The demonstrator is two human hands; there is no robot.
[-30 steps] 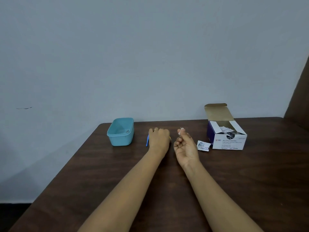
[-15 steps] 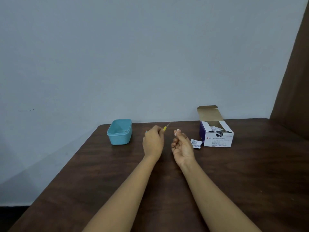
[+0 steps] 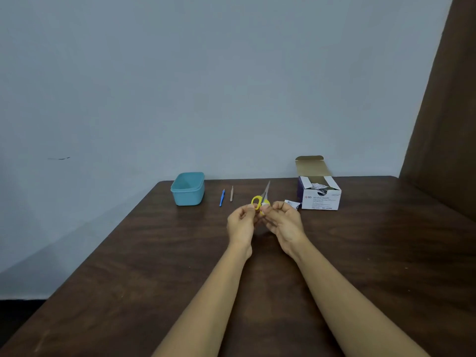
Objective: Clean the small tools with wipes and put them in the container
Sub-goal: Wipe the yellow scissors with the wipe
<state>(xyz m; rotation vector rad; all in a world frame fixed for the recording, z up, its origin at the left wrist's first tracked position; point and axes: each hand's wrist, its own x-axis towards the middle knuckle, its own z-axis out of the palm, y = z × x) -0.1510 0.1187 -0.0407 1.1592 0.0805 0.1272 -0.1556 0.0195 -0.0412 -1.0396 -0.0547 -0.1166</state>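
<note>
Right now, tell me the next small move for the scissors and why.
Probably rub the wipe in the right hand along the scissors, handles to blades. The left hand grips a yellow handle, blades pointing away, and the teal container awaits.

Wipe [image 3: 263,207] mostly hidden by fingers [image 3: 268,209]; box [image 3: 320,199] print blurred.

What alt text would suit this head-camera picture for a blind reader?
Two bare hands hold yellow-handled scissors above a dark wooden table, the right hand pressing a white wipe to them. Behind: teal container, two small tools, open swab box.
</note>
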